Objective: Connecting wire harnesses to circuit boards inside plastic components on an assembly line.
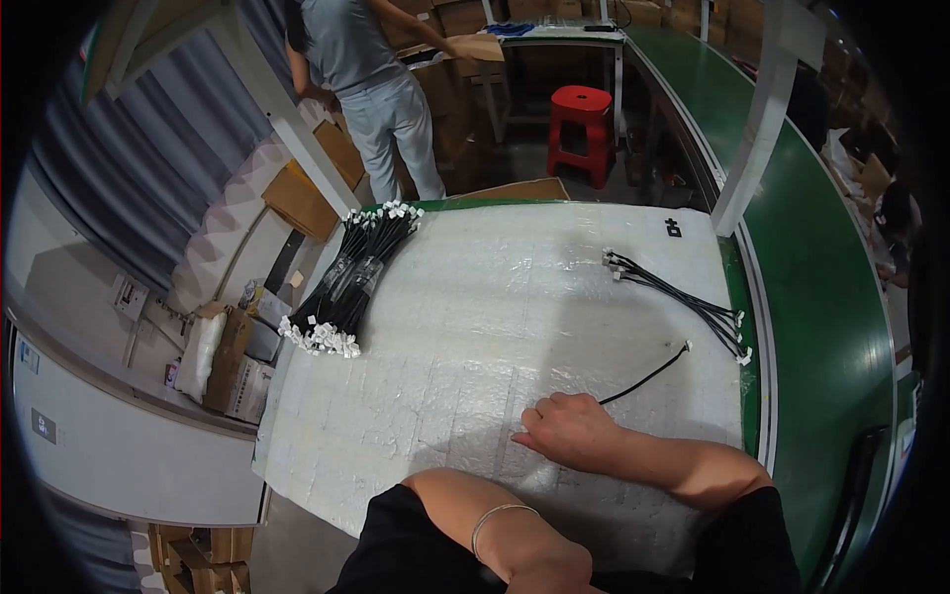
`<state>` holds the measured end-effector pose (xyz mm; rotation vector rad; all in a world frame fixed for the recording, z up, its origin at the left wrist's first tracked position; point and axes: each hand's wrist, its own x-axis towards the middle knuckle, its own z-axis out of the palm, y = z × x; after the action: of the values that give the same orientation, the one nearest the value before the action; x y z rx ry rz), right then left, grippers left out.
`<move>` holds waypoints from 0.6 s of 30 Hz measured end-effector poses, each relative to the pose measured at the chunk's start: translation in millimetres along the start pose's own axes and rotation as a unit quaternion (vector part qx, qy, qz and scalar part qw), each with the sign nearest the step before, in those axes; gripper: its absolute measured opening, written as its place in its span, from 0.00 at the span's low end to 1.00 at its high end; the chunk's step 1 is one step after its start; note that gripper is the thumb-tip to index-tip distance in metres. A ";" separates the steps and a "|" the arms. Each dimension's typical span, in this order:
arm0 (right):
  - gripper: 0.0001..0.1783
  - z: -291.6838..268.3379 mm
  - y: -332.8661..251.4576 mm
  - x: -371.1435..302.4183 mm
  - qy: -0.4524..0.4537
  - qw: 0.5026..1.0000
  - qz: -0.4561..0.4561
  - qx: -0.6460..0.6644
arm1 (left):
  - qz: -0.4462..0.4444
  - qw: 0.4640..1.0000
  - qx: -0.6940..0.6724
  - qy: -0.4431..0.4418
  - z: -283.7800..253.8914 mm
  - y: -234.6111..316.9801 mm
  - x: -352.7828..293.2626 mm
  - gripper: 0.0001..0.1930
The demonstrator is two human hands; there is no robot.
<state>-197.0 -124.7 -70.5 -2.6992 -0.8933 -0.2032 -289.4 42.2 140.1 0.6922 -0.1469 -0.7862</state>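
My right hand [572, 432] is closed over the near middle of the white-covered table [475, 287]. From it a thin black cable [648, 376] runs up and right, ending in a small white connector that rests on the surface. My left hand [549, 576] is bent back toward my body at the lower edge, below a bracelet on the wrist; its fingers are out of sight. At the right lies a small group of loose black cables [683, 295] with white connectors. A thick bundle of such cables [358, 277], wrapped in clear film, sits at the far left.
A green conveyor belt [821, 257] runs along the right side, beside a white post [757, 148]. Beyond the table are a red stool [582, 134] and a standing person [371, 89]. Cardboard boxes [302, 198] and a grey curtain [148, 148] are at the left.
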 end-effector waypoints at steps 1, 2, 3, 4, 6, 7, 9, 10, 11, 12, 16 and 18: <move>0.19 -2.0 -4.3 2.0 -0.001 1.000 -0.006 0.000 | -0.001 1.000 0.001 0.006 -1.5 -2.3 -2.9 0.22; 0.19 -3.6 -8.7 3.7 -0.003 1.000 -0.012 0.001 | -0.002 1.000 0.001 0.011 -3.9 -5.1 -5.5 0.22; 0.19 -3.3 -13.1 5.6 -0.003 1.000 -0.018 0.001 | 0.111 0.980 0.042 -0.161 -18.5 -13.8 -6.4 0.22; 0.19 -1.1 -7.9 3.6 -0.007 1.000 -0.008 -0.001 | 0.105 0.980 0.037 -0.164 -2.9 -2.1 -1.5 0.22; 0.19 0.8 -2.2 0.9 -0.011 1.000 0.003 -0.005 | -0.024 0.999 -0.009 0.022 20.5 9.8 -6.5 0.23; 0.19 0.7 -1.3 0.1 -0.009 1.000 0.003 -0.002 | 0.002 0.999 -0.024 0.020 14.6 0.8 -5.8 0.21; 0.19 0.0 -0.8 -1.5 -0.005 1.000 0.005 0.000 | 0.054 0.997 -0.054 0.018 -5.3 -26.8 -0.8 0.19; 0.19 0.2 -4.5 0.9 -0.010 1.000 0.002 0.000 | 0.086 0.994 -0.067 0.019 -17.0 -40.9 1.3 0.18; 0.19 -1.0 -11.0 4.6 -0.014 1.000 -0.003 -0.002 | 0.119 0.989 -0.081 0.019 -27.0 -51.6 3.3 0.16; 0.19 -1.6 -13.6 5.7 -0.013 1.000 -0.002 -0.006 | 0.411 0.881 -0.003 -0.236 -37.8 -65.5 15.4 0.14; 0.19 2.2 -9.7 4.3 -0.022 1.000 0.006 0.004 | 0.204 0.978 -0.002 0.038 14.7 -31.9 -14.0 0.12; 0.19 2.4 -14.3 8.2 -0.026 1.000 -0.006 0.008 | 0.330 0.942 -0.060 -0.020 4.8 -49.3 -7.7 0.14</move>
<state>-198.9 -108.4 -67.7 -2.6976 -0.9212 -0.1280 -326.3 20.4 114.1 0.4634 -0.3438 -0.1595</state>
